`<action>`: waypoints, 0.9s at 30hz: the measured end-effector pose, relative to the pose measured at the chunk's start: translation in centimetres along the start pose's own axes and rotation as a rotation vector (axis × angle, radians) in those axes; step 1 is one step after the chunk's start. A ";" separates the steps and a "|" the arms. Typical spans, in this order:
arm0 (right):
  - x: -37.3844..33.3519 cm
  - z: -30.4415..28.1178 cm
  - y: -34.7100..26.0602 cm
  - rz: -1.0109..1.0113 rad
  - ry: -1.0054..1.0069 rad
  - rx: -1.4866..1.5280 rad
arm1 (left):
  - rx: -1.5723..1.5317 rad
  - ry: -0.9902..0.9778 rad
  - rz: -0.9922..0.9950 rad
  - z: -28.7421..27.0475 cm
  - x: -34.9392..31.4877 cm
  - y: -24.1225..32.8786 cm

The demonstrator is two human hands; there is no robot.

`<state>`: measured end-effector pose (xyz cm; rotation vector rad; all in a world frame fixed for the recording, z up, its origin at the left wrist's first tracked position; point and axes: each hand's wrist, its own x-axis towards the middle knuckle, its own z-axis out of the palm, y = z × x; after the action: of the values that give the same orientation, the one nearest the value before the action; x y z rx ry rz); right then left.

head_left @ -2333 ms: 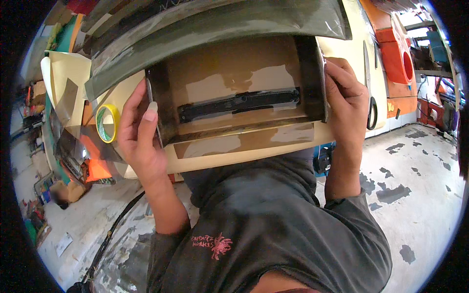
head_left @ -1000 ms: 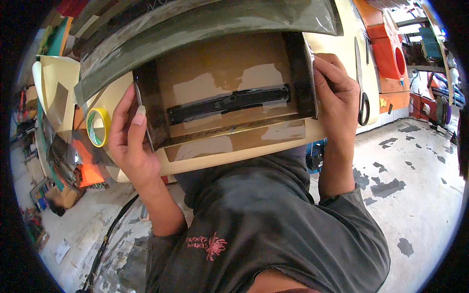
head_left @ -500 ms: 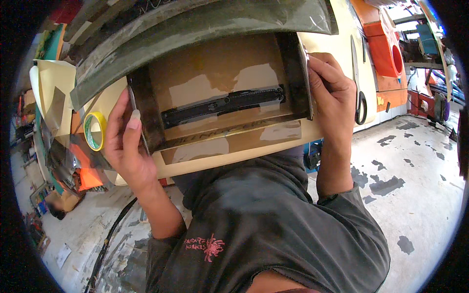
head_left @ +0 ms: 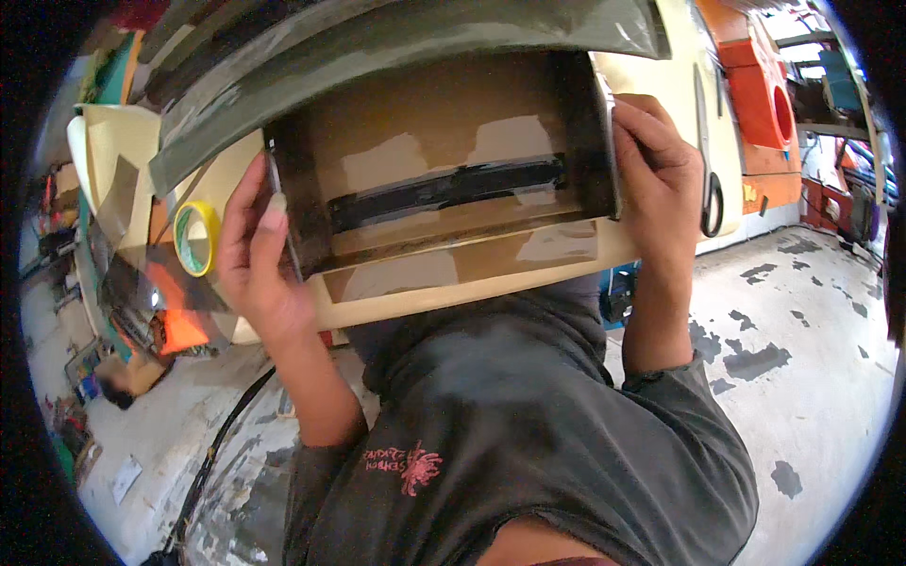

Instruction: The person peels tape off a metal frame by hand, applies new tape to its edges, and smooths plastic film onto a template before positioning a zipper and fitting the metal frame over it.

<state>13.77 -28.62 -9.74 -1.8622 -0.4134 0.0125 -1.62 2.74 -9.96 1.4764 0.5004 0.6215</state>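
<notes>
A shallow, dark-sided box or frame [head_left: 590, 141] is held level between my two hands at the table. Its inside is brown and shiny with pale reflections. A black strip [head_left: 453, 191] lies slantwise across it. My left hand [head_left: 269, 264] is closed on the left side, thumb in front and fingers behind. On the right side, my right hand [head_left: 665, 165] pinches the edge near its upper part. A brown glossy strip [head_left: 472, 266] shows below the box's near edge. The grey-green clear sheet [head_left: 425, 52] curves over the far edge and hides it.
A yellow tape roll [head_left: 216, 238] stands left of my left hand. Scissors [head_left: 713, 203] lie on the cream tabletop [head_left: 406, 305] at right, near an orange-red box with a round hole [head_left: 755, 90]. Another person [head_left: 137, 373] is at the lower left, near the patchy floor [head_left: 774, 363].
The whole view has shifted slightly to the right. The box tilts a little and the black strip looks blurrier. Both hands keep their hold on its sides.
</notes>
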 end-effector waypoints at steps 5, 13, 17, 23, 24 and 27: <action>-0.1 0.2 -0.2 0.037 0.001 0.053 | -0.032 -0.032 0.010 0.7 -0.1 0.5; -0.1 0.1 0.1 0.036 0.008 -0.011 | -0.065 -0.042 0.016 1.0 -0.2 0.5; 0.0 -0.1 0.4 0.019 0.001 -0.026 | -0.086 -0.046 0.004 0.7 -0.2 0.5; 0.1 -0.3 0.6 0.053 -0.012 0.013 | -0.054 -0.032 0.010 0.9 -0.3 0.7; 0.1 -0.3 0.7 0.050 -0.019 0.048 | -0.045 -0.039 0.016 1.0 -0.3 0.8; 0.1 -0.5 0.9 0.048 -0.021 0.031 | -0.043 -0.051 0.020 1.1 -0.3 0.9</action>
<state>14.17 -29.29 -10.37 -1.8423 -0.3809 0.0707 -1.14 1.71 -9.07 1.4540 0.4313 0.6053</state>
